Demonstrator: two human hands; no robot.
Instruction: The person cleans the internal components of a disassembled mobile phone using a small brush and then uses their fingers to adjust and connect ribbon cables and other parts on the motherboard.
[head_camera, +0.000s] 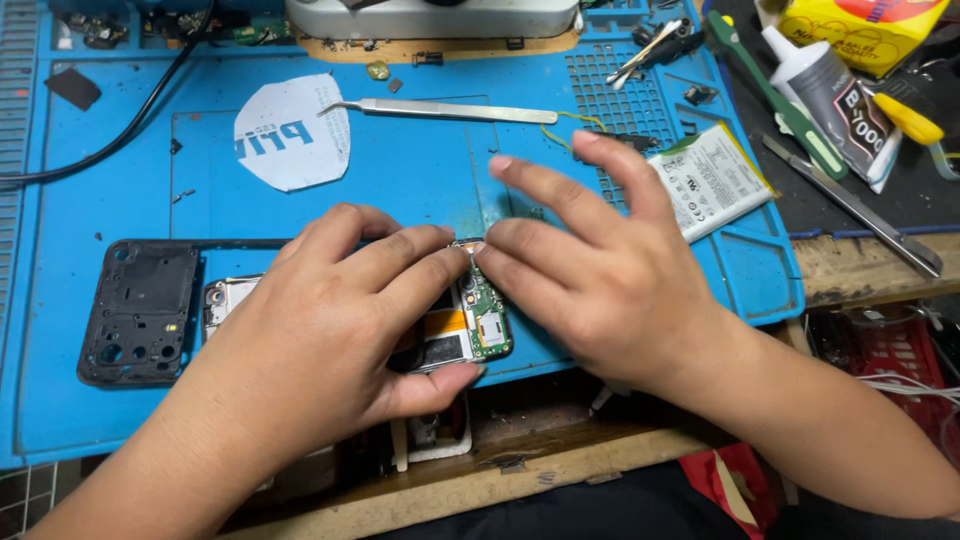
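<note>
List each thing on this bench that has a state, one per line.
Phone: opened, back off, circuit board exposed.
Left hand: resting on the phone, gripping it.
Right hand: fingertips on the phone's end.
Black back frame: detached, flat on the blue mat.
Battery: removed, lying loose.
Tweezers: lying unused.
Glue tube: capped, lying down.

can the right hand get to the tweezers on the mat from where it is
Probably yes: the tweezers lie bare on the blue mat just beyond the right hand, with nothing between them.

Worn wooden worktop (860, 268) under a blue mat (400, 180), tiled floor (25, 490) at lower left, even light.
</note>
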